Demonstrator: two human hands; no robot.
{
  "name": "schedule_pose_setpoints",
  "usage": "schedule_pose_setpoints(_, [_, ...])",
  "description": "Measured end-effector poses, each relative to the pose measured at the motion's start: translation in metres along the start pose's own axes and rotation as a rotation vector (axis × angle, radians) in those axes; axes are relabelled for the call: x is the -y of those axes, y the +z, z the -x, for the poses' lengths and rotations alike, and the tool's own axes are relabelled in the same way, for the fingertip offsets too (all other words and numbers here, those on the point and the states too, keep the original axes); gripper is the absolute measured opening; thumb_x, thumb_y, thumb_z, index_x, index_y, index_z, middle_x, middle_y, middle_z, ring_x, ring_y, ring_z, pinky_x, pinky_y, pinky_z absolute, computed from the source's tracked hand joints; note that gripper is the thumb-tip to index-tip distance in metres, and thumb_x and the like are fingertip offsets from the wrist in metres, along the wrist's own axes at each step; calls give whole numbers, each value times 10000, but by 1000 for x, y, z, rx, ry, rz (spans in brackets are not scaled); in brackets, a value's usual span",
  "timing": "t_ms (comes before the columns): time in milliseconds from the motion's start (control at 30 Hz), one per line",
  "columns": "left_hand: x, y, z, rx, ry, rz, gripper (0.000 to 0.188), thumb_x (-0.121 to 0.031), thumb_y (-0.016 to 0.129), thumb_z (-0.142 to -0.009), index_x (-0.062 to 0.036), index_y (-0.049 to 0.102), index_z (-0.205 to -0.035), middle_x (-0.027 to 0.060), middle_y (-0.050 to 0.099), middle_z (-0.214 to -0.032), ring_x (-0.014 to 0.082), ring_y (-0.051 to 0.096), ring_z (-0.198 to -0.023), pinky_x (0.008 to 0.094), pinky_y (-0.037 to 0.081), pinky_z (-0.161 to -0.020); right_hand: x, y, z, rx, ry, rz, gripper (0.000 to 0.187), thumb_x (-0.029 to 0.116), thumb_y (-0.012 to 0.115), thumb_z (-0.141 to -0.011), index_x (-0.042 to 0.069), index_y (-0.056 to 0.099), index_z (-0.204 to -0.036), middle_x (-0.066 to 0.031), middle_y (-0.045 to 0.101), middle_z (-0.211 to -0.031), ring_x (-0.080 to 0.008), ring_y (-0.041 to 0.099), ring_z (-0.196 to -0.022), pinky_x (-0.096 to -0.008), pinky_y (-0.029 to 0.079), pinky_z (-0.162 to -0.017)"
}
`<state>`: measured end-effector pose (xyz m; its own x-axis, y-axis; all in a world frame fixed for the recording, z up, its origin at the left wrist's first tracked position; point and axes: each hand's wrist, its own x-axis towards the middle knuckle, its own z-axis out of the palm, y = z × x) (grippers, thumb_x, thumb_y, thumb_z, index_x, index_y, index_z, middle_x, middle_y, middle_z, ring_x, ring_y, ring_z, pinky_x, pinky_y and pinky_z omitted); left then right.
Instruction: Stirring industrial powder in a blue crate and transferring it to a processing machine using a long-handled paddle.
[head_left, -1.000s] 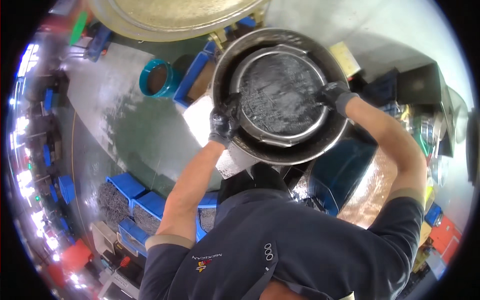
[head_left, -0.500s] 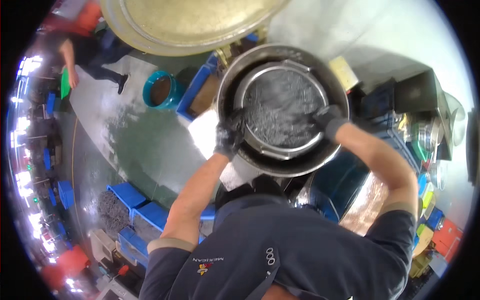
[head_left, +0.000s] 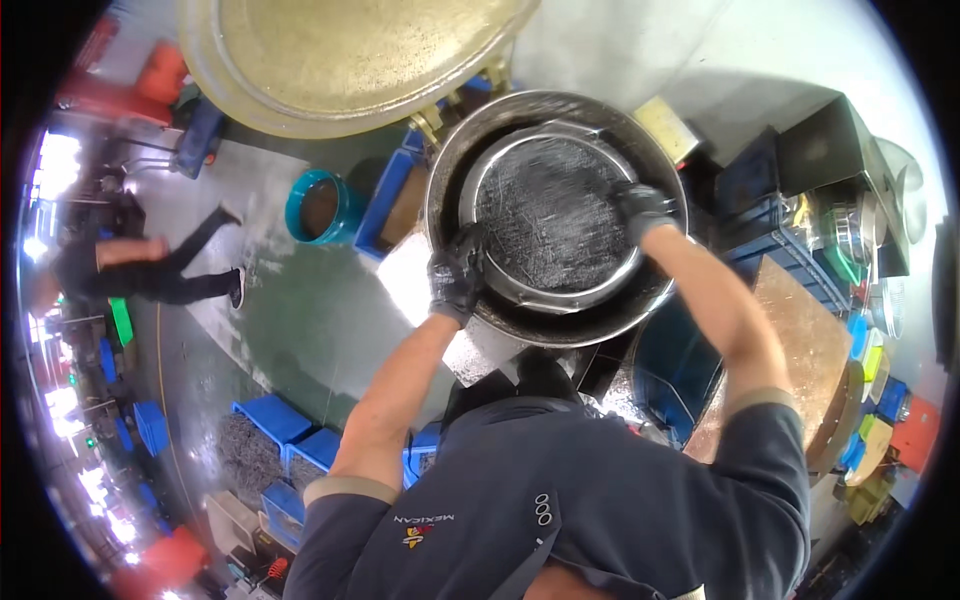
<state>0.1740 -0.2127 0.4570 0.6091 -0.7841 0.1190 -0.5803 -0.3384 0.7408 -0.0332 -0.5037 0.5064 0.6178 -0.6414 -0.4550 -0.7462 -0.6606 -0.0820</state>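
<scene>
A round metal pan sits inside a wide, deep metal drum. Dark, thin metal pieces fill the pan; their surface looks streaked by motion, and I cannot make out their exact kind. My left hand, in a black glove, is closed round the pan's left rim. On the opposite side my right hand, gloved the same way, is at the pan's right rim, its fingers curled over the edge. The undersides of the fingers on both hands are hidden.
A large yellowish round lid stands raised behind the drum. Left of it are a teal bucket and a blue bin. Blue crates line the lower left. A person strides at far left. A wooden board lies right.
Both hands and the pan have shifted slightly within the drum, and the pieces inside look rearranged. At far left the other person has moved down and leftward in the view.
</scene>
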Motion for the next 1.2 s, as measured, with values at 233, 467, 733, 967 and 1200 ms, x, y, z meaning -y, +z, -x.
schedule_pose_setpoints(233, [27, 20, 2, -148, -19, 289, 273, -191, 552, -919, -171, 666, -1167, 118, 669, -1165, 331, 650, -1011, 429, 522, -876, -11, 54, -16, -180, 128, -512, 365, 300, 645, -902, 40, 676, -1157, -168, 690, -1073, -234, 651, -939, -352, 530, -785])
schedule_pose_setpoints(467, [27, -9, 10, -85, 76, -147, 294, -178, 561, -910, -165, 658, -1187, 102, 670, -1176, 347, 650, -1009, 438, 535, -849, 90, 49, -36, 161, 321, -1148, 338, 260, 609, -936, 41, 629, -1193, -175, 690, -986, -220, 668, -812, -326, 538, -674])
schedule_pose_setpoints(733, [10, -17, -1, -59, 265, 35, 270, -166, 584, -927, -36, 636, -1157, 168, 685, -1058, 306, 667, -963, 379, 534, -815, 109, 49, -23, 133, 183, -840, 382, 116, 575, -910, 89, 557, -1291, -225, 618, -1169, -312, 651, -1007, -379, 526, -868])
schedule_pose_setpoints(967, [-22, -24, -67, 276, 209, 370, 254, -63, 620, -908, -5, 623, -1156, 148, 674, -1133, 246, 656, -1027, 317, 536, -884, 20, 211, 12, -308, 659, -1270, 343, 247, 486, -963, 116, 628, -1247, -65, 605, -1293, -185, 634, -978, -291, 508, -782])
schedule_pose_setpoints(1200, [-14, -12, -155, 187, 572, -87, 337, -233, 615, -905, -54, 631, -1191, 192, 636, -1203, 315, 638, -1052, 404, 457, -994, 105, 163, -18, -687, 625, -925, 305, 199, 478, -937, 41, 696, -1082, -134, 704, -919, -234, 686, -854, -372, 523, -740])
